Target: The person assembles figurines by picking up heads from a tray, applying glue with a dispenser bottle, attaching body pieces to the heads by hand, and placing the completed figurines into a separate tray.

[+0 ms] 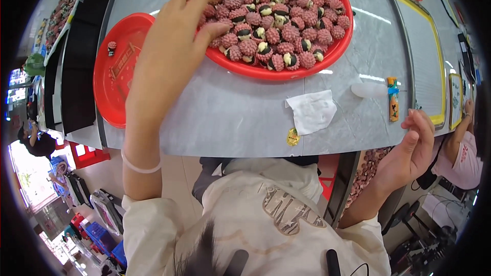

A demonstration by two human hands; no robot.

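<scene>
A round red tray (pixel 286 75) is heaped with small pink, bumpy pieces (pixel 273 35), many with black and cream parts between pink halves; I cannot tell what they are. My left hand (pixel 181 30) reaches over the tray's left rim, thumb and fingers apart around pieces at the edge. Nothing shows gripped in it. A second red tray (pixel 110 105), partly behind my left forearm, has one such piece (pixel 111 47) on it. By the table's front right edge, my right hand (pixel 414 145) is raised, its fingers loosely curled and the thumb apart, with nothing visible in it.
On the grey table (pixel 230 117) lie a crumpled white tissue (pixel 314 112), a gold wrapper (pixel 292 137), a translucent bottle (pixel 369 90) and an orange packet (pixel 393 105). A metal-rimmed tray (pixel 427 56) stands at right. Another person's arm (pixel 460 133) shows at far right.
</scene>
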